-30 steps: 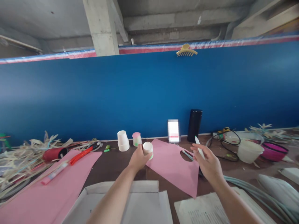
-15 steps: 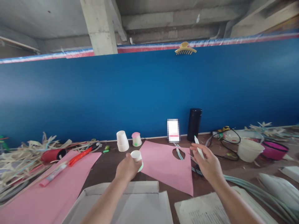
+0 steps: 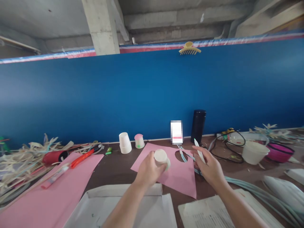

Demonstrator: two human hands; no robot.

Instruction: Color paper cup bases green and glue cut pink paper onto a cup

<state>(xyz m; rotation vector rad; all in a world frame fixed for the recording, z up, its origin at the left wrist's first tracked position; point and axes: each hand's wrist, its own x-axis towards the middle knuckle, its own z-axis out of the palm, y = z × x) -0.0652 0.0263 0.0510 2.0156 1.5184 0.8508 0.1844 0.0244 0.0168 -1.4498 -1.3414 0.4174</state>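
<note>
A white paper cup (image 3: 161, 155), bottom end up, is in my left hand (image 3: 148, 169), with fingers wrapped round its side. A bit of green shows low on the cup. Beneath that hand lies a pink paper sheet (image 3: 177, 180) with a round hole cut near its far right corner. My right hand (image 3: 209, 164) pinches a white marker (image 3: 199, 151) whose green tip points up and away. Toward the back stand upturned white paper cups (image 3: 125, 144), and beside them a cup with a pink top (image 3: 139, 141) and a green mark.
A black flask (image 3: 198, 126) and a blurred white card (image 3: 176, 131) stand by the blue partition (image 3: 142, 88). At left are another pink sheet (image 3: 57, 196), red-handled pliers (image 3: 82, 158) and a glue tube (image 3: 54, 179). An open white box (image 3: 133, 209) lies in front; cables (image 3: 249, 185) run at right.
My left hand has carried the cup rightward from the dark table to above the pink sheet. My right hand, with the marker, has shifted slightly left.
</note>
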